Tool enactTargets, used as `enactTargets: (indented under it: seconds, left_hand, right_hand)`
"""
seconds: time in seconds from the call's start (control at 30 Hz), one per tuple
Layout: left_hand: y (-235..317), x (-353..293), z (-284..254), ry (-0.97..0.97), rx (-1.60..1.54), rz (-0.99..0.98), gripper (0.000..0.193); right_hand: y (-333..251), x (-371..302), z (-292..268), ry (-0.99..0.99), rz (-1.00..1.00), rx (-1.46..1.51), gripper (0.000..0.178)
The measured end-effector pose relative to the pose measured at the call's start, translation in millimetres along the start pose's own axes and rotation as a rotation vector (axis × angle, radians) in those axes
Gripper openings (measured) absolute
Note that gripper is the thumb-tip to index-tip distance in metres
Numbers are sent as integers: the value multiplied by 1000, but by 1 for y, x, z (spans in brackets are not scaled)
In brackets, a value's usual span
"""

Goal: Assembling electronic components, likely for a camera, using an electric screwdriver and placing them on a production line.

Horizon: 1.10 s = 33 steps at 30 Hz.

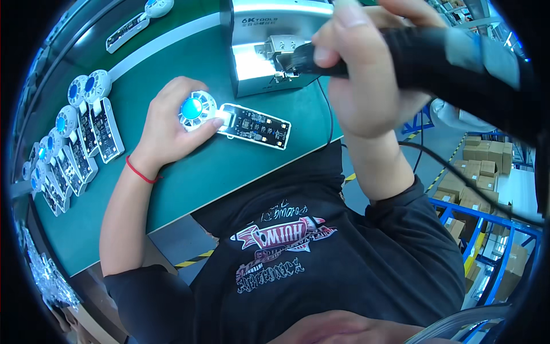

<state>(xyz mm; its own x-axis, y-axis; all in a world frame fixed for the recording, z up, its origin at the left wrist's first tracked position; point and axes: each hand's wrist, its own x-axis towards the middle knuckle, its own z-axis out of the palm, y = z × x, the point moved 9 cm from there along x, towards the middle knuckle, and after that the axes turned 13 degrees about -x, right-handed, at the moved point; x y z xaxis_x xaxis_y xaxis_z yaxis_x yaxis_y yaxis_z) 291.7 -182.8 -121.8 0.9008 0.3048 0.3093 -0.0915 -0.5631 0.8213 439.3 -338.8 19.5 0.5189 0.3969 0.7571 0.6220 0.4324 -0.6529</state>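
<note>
My left hand (172, 117) grips a small white handheld fan (197, 110) by its round head, the thumb lying over its neck. A bare dark circuit board (260, 127) shows in the fan's uncovered handle, which points right over the green table. Raised at the upper right, my right hand (364, 69) is wrapped round a thick black electric screwdriver (409, 54). The screwdriver's tip end is at the metal pickup of a silver screw feeder (249, 89); whether a screw sits on the tip cannot be made out.
Several similar fans with bare boards (106, 129) lie in a row along the left of the green table (189, 192); another fan (127, 33) lies at the far side. A black cable (478, 189) loops on the right. Cardboard boxes (487, 152) and blue racking (504, 269) stand beyond.
</note>
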Motion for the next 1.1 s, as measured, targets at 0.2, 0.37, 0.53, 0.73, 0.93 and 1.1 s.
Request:
enactTargets:
  seconds: [0.2,0.37,0.53,0.73,0.93,1.1]
  left_hand:
    - [2,-2,-7,65,34,103,42]
    - [-2,-1,-5,14,-6,2,39]
    - [1,0,-5,41,28,92,44]
    - [-1,-3,-5,47,18,73,43]
    - [-4,-2,-3,41,-51,39,41]
    - [-1,2,-4,31,-41,52,43]
  right_hand:
    - [14,-2,2,59,287,10,32]
    - [-5,-20,33,-112,248,280,45]
    - [9,-35,49,-207,296,126,44]
    - [15,-35,47,-202,249,200,43]
    - [23,-35,50,-207,315,200,44]
    - [18,-21,44,-241,295,84,46]
